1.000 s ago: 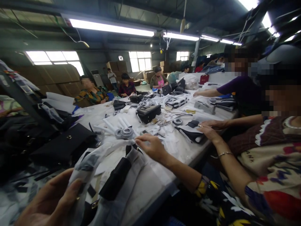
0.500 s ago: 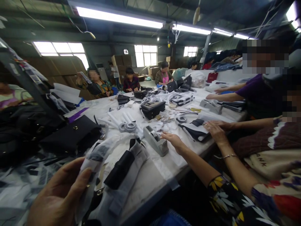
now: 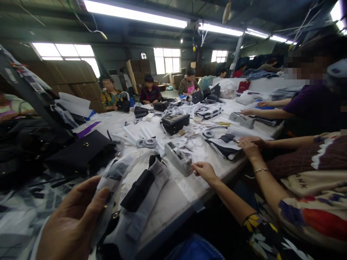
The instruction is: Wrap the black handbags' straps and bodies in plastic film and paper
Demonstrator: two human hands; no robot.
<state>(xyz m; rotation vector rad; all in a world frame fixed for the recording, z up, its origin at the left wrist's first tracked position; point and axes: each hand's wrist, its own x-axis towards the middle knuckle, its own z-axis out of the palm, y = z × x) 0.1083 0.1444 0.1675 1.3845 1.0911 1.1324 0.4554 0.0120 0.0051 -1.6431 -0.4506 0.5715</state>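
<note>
At 8 o'clock my left hand (image 3: pixel 74 216) grips a plastic-wrapped strap (image 3: pixel 116 169), thumb across the near side; the part-wrapped black bag (image 3: pixel 138 189) lies just beside it at 7 o'clock on the table (image 3: pixel 159 220). Between 4 and 5 o'clock my right hand (image 3: pixel 205 172) has its fingertips drawn closed at the near end of the tape dispenser (image 3: pixel 177 159), which stands at 6 o'clock; whether they pinch any tape I cannot tell

black bag (image 3: pixel 138 189), whitish wrapping (image 3: pixel 149 213); grey tape dispenser (image 3: pixel 177 160); sleeve (image 3: pixel 264 233) black, yellow-and-white floral; purple strip (image 3: pixel 88 130).
</note>
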